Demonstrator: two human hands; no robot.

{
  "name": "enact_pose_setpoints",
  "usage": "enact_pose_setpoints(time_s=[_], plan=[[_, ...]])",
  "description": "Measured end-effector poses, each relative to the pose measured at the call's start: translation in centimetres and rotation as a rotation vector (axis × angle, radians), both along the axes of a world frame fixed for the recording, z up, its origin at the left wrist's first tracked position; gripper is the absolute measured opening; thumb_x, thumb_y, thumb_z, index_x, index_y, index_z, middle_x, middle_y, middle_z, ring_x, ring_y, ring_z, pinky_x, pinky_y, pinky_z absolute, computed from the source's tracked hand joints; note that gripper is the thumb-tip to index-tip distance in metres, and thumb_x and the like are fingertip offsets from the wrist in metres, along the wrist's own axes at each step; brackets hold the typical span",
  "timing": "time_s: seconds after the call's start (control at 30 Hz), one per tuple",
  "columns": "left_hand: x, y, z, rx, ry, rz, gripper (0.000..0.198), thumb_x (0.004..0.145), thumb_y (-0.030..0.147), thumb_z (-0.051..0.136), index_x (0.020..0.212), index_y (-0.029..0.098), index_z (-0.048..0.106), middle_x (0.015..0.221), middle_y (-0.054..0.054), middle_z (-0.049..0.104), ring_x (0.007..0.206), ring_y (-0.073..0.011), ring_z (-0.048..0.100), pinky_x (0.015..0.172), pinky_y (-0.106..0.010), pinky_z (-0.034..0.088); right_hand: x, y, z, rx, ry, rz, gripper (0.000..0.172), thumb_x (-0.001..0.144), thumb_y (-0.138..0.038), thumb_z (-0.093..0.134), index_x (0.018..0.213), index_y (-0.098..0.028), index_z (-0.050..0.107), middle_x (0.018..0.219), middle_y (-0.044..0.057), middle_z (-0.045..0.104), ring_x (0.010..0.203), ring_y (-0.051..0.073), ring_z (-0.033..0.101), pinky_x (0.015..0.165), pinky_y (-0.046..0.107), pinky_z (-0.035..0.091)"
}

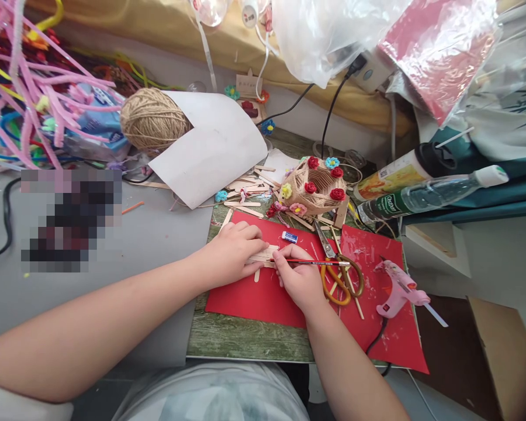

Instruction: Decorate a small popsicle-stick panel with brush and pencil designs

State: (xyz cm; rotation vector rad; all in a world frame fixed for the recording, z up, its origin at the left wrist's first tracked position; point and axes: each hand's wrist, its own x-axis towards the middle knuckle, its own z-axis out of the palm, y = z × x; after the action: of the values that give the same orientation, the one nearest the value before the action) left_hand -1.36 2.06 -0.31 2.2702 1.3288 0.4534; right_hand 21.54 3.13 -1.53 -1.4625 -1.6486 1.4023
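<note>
My left hand point(232, 252) lies flat with fingers together, pressing down a small stack of wooden craft sticks point(265, 255) on a red paper sheet point(263, 295). My right hand point(298, 279) is closed around a red pencil point(322, 263), whose tip meets the sticks. A small eraser point(290, 237) lies just beyond the sticks. Yellow-handled scissors point(339, 270) rest on the red sheet right of my right hand.
A pink glue gun point(398, 290) lies at the right on the red sheet. A woven twine basket with paper flowers point(315, 186), loose sticks, a twine ball point(152, 121), white paper point(213, 146), pipe cleaners point(30, 88), bottles point(425, 193) and plastic bags crowd the back.
</note>
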Motion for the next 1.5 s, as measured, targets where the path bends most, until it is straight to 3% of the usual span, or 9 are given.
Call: enact_pose_setpoints(time_s=[0.4, 0.6, 1.17, 1.5], plan=[[0.07, -0.04, -0.13, -0.004, -0.004, 0.005, 0.03, 0.101, 0.045, 0.06, 0.119, 0.024, 0.072, 0.117, -0.008, 0.065, 0.109, -0.0269, 0.055, 0.094, -0.043, 0.041, 0.02, 0.21, 0.13, 0.013, -0.037, 0.015, 0.038, 0.099, -0.055, 0.065, 0.079, -0.024, 0.059, 0.064, -0.002, 0.06, 0.049, 0.014, 0.052, 0.049, 0.026, 0.042], [0.02, 0.03, 0.06, -0.016, 0.017, 0.001, 0.029, 0.101, 0.043, 0.061, 0.119, 0.023, 0.071, 0.121, -0.009, 0.064, 0.11, -0.028, 0.055, 0.094, -0.045, 0.042, 0.21, -0.17, -0.31, -0.05, 0.075, -0.102, 0.041, 0.098, -0.06, 0.065, 0.08, -0.024, 0.057, 0.063, -0.003, 0.059, 0.044, 0.012, 0.049, 0.043, 0.026, 0.038], [-0.02, 0.1, 0.03, -0.021, -0.001, -0.001, 0.033, 0.102, 0.046, 0.059, 0.124, 0.025, 0.07, 0.122, -0.009, 0.065, 0.111, -0.0279, 0.055, 0.095, -0.046, 0.042, -0.05, 0.02, 0.47, 0.017, -0.03, 0.0, 0.037, 0.1, -0.054, 0.063, 0.078, -0.025, 0.056, 0.057, -0.004, 0.056, 0.047, 0.014, 0.049, 0.047, 0.026, 0.038], [0.04, 0.14, 0.05, -0.013, -0.01, 0.003, 0.029, 0.099, 0.043, 0.064, 0.121, 0.024, 0.071, 0.119, -0.009, 0.065, 0.11, -0.0277, 0.056, 0.095, -0.044, 0.044, -0.06, -0.22, 0.6, -0.021, 0.088, -0.094, 0.039, 0.097, -0.059, 0.066, 0.081, -0.025, 0.057, 0.059, -0.004, 0.059, 0.043, 0.014, 0.053, 0.045, 0.027, 0.042]])
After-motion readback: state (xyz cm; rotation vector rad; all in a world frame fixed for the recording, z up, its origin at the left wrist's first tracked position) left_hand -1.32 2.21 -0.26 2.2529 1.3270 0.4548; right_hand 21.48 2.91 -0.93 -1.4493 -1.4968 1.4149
